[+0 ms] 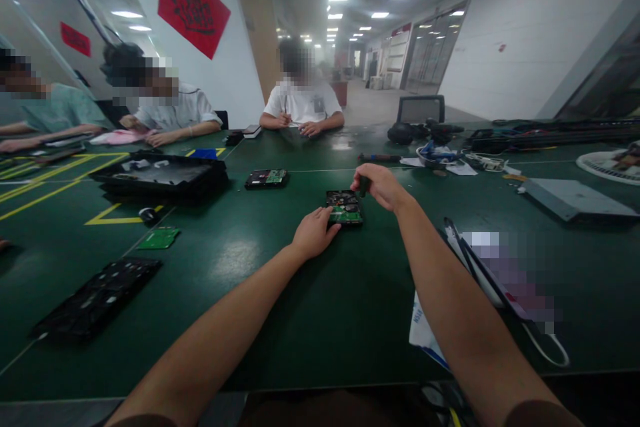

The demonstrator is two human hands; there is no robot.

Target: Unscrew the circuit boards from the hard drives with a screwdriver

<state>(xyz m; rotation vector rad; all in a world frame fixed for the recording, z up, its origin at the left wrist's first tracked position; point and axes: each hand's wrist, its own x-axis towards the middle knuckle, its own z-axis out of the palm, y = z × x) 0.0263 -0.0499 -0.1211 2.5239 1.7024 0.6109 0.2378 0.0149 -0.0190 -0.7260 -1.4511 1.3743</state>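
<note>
A hard drive (344, 200) lies flat on the green table in front of me, its dark metal body and green circuit board facing up. My left hand (316, 232) grips its left side, fingers over the edge and thumb along the near side. Just above the drive's right edge, my right hand (379, 185) is closed around a dark upright handle, which looks like a screwdriver (364, 187). Its tip is too small to make out. A second hard drive (267, 178) rests farther back on the left.
Stacked black trays (160, 177), a green circuit board (159, 238) and a black slotted panel (97, 297) lie left. On the right are a phone-like device (510, 280) with a cable and a silver box (575, 199). A co-worker (303, 103) sits opposite; others sit left.
</note>
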